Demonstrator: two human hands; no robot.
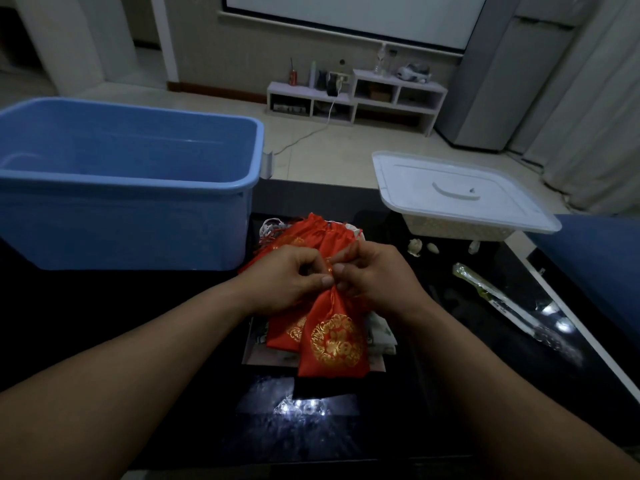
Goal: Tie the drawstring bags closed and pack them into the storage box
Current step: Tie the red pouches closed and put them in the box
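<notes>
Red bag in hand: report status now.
Left hand, right hand both pinching the neck of the red bag. Bag over the pile, not boxed. Storage box open, left, unobstructed.

Both bare forearms reaching toward twelve o'clock, left hand (pixel 289 277) and right hand (pixel 375 273) meeting, fingers curled, pinching.

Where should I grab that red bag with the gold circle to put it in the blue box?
Best grip: the gathered neck of the red bag, pinched from above. It is the narrowest part, bunched up, just where the left hand and right hand pinch now. The wide body lies flat on the pile and would probably be harder to hold.
</notes>
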